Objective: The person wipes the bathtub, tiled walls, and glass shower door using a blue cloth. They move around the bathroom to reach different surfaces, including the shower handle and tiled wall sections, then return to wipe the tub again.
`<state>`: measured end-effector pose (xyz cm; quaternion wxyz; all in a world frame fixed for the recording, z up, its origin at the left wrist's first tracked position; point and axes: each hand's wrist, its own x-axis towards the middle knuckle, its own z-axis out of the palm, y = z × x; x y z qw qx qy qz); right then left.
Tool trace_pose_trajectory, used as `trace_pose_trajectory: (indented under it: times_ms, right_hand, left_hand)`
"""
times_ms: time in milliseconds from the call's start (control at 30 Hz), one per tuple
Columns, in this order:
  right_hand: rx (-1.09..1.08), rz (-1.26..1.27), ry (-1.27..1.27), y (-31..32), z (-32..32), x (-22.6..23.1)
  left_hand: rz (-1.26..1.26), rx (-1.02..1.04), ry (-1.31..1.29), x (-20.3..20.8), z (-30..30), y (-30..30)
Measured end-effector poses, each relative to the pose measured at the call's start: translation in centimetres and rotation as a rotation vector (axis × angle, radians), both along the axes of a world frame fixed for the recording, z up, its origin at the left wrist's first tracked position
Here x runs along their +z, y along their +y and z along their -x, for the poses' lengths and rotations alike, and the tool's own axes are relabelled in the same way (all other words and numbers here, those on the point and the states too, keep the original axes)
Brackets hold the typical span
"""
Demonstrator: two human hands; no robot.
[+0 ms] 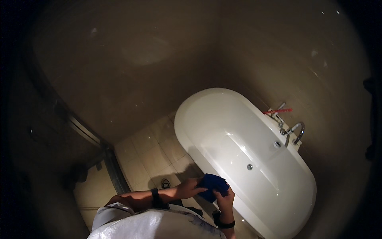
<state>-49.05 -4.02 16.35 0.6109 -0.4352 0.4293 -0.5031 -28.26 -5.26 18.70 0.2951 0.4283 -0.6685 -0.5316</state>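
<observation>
A folded dark-blue cloth (213, 186) is held between both hands, just off the near-left rim of a white oval bathtub (223, 137). My left hand (190, 188) grips the cloth's left side, thumb lying over it. On the cloth's right lower corner my right hand (225, 198) is closed, fingers bent round the edge. Parts of the fingers are hidden under the fabric. Inside the tub, a round metal drain (250, 167) and an overflow fitting (277, 144) show.
A chrome tap (296, 129) and a red strip (278, 111) are at the tub's far right side, by the wall. Beige floor tiles (155, 155) lie left of the tub. A dark door frame (116, 171) stands at the left. My shoe (166, 183) shows below.
</observation>
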Motion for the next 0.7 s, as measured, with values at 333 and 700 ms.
trace_pose_trajectory:
  times_ms: [333, 700]
  right_hand:
    - [0.186, 0.102, 0.229, -9.9, -20.8, 2.3]
    - [0.228, 0.090, 0.067, -17.8, -35.8, 2.7]
  left_hand:
    - [0.003, 0.232, -0.184, 1.5, -20.6, -4.2]
    - [0.084, 0.669, -0.156, 0.9, -34.8, -6.9]
